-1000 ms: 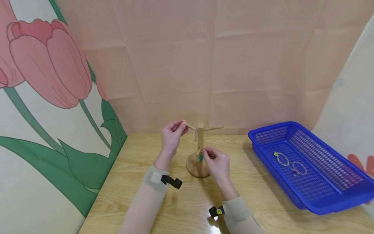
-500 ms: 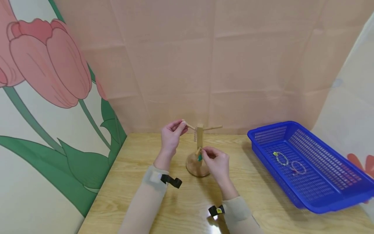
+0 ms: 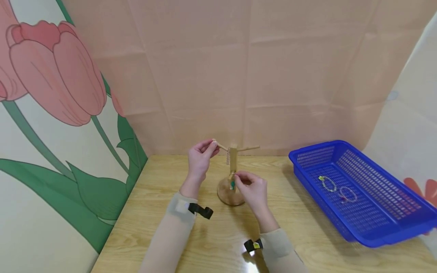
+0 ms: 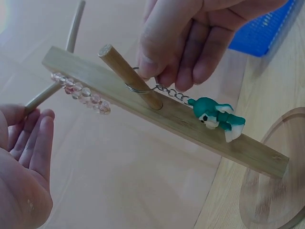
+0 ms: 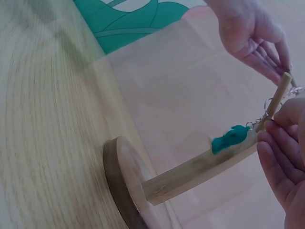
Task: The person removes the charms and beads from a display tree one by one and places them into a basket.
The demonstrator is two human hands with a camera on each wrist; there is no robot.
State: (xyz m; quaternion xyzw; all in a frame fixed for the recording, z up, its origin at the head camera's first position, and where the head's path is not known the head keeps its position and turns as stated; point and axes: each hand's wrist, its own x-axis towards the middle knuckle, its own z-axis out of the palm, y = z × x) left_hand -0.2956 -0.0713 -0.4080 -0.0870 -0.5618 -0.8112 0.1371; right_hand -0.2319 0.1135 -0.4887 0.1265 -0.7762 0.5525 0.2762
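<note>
My left hand (image 3: 200,159) pinches the end of a side peg on a wooden jewellery stand (image 3: 233,161). A pink and clear beaded bracelet (image 4: 83,93) hangs on that same peg, close to the post. Lower down, my right hand (image 3: 254,189) pinches the metal ring of a keychain (image 4: 212,114) with thumb and forefinger. The keychain's ring circles the short front peg (image 4: 126,71), around its middle. From its chain dangles a green and white figure, against the front of the post.
A blue plastic basket (image 3: 341,227) stands to the right on the wooden table (image 3: 164,231). Inside it lie a pale beaded bracelet with a yellow piece (image 3: 329,184) and a pinkish bracelet (image 3: 348,195). Behind the stand rises a pinkish cloth backdrop (image 3: 191,76).
Both hands keep nearly the same place at the stand. The green figure has turned slightly, and a bit of white now shows at its lower end.
</note>
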